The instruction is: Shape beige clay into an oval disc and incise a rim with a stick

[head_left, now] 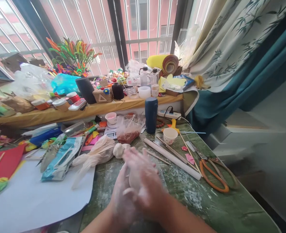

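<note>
My left hand point(122, 194) and my right hand point(145, 181) are pressed palm against palm over the green table point(206, 200). Both are dusted white and smeared by motion. A pale lump of dough point(133, 176) shows between the palms. Just beyond the hands lies another white dough lump point(120, 150) beside a crumpled cream plastic bag point(96, 155). A white rolling pin point(172, 158) lies diagonally to the right of the hands.
Orange-handled scissors point(213, 171), thin sticks, a small paper cup point(170, 135), a dark blue bottle point(151, 115) and a bag of reddish powder point(128, 131) stand nearby. White paper point(36, 197) covers the left. A cluttered shelf point(84, 111) runs under the window.
</note>
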Tool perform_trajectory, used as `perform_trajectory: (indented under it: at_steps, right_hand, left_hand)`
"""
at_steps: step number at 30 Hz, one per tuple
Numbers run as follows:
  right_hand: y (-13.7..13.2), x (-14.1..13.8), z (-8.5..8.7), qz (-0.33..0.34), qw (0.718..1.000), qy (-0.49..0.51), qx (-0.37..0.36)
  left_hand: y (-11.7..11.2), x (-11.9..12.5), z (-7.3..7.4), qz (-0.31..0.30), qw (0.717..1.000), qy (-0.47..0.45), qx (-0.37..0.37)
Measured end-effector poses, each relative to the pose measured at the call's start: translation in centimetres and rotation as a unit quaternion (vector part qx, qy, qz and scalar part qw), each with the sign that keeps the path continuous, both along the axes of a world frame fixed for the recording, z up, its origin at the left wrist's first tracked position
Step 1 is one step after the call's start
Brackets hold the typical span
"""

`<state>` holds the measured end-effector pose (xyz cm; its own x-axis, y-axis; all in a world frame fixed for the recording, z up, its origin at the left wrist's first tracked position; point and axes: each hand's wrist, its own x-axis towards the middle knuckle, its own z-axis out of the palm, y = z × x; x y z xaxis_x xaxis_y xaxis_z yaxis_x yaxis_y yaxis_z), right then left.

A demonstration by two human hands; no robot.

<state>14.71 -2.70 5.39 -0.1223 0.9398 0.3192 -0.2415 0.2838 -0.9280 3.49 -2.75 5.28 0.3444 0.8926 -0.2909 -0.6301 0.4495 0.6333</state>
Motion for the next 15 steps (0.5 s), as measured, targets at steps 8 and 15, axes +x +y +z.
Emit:
perform_trajectory:
  at_steps: [8,15]
  right_hand:
    - [1.9,-1.7,-4.4,0.146,0.879,0.357,-0.28]
    - [2.6,0.9,-2.3,0.078,0.889,0.377,-0.248]
  left_hand:
    - [2.0,-3.1,-0.2,-0.062,0.828,0.372,0.414]
    - [2.5,-2.4,-0.4,0.105,0.943,0.248,0.196]
